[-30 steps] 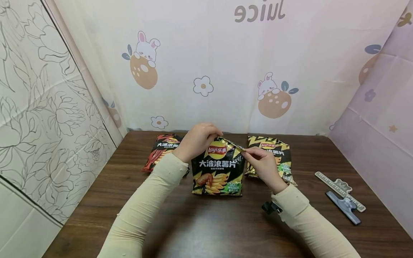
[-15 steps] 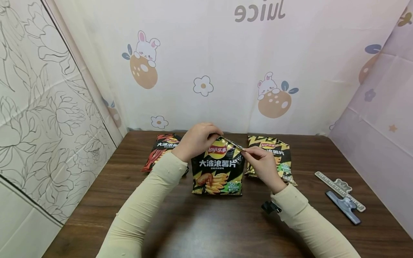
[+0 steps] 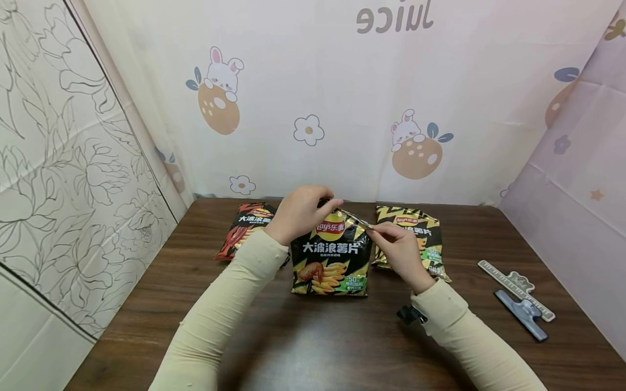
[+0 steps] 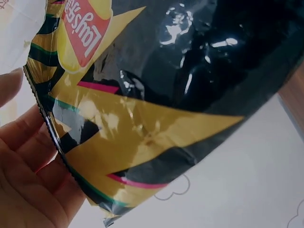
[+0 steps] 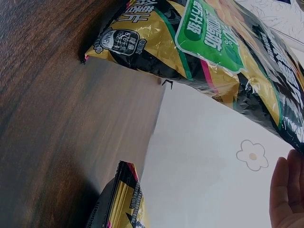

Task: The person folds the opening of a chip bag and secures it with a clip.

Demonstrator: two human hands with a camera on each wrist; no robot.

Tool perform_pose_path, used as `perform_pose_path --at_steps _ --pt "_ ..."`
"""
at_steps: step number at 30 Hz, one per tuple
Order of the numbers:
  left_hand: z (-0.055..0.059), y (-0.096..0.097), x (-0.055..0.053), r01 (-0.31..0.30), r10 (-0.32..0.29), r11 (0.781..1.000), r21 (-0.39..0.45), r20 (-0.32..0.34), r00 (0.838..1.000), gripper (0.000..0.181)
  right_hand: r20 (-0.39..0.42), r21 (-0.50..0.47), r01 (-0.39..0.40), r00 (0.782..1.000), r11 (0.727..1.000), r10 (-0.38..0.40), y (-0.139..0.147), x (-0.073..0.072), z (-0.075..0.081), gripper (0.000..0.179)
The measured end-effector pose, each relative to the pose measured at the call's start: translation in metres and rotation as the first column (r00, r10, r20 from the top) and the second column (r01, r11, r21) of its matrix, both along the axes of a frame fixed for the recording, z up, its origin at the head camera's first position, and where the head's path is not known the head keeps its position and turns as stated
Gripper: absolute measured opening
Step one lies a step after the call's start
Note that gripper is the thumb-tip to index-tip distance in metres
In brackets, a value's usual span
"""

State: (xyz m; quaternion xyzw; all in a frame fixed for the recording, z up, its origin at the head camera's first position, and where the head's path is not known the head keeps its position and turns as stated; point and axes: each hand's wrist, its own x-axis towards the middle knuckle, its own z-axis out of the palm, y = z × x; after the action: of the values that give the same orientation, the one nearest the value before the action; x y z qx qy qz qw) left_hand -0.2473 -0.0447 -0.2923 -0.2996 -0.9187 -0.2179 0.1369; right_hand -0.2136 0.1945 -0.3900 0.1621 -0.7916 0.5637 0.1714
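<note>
A black and yellow bag of Lay's potato chips stands upright on the table, its top edge between both hands. My left hand is at the top left corner. In the left wrist view, the left fingers lie behind the bag's crimped edge, while the thumb stands away from it. My right hand pinches the top right corner between thumb and fingers. Only part of the right hand shows in the right wrist view.
A red and black chip bag lies at the left, partly hidden by the left arm. Another yellow and black chip bag lies behind the right hand. Two bag clips, one white and one grey-blue, lie at the right.
The left thumb has lifted off the bag's top edge and straightened toward the right. The right hand and the bag have hardly moved.
</note>
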Motion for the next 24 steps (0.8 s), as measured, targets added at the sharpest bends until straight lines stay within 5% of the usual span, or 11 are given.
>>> perform_pose_path --at_steps 24 --pt "-0.0021 -0.0012 0.0026 0.027 -0.027 1.0 -0.01 -0.01 1.0 0.022 0.064 0.048 -0.019 0.998 0.999 0.016 0.0039 0.001 0.0016 0.021"
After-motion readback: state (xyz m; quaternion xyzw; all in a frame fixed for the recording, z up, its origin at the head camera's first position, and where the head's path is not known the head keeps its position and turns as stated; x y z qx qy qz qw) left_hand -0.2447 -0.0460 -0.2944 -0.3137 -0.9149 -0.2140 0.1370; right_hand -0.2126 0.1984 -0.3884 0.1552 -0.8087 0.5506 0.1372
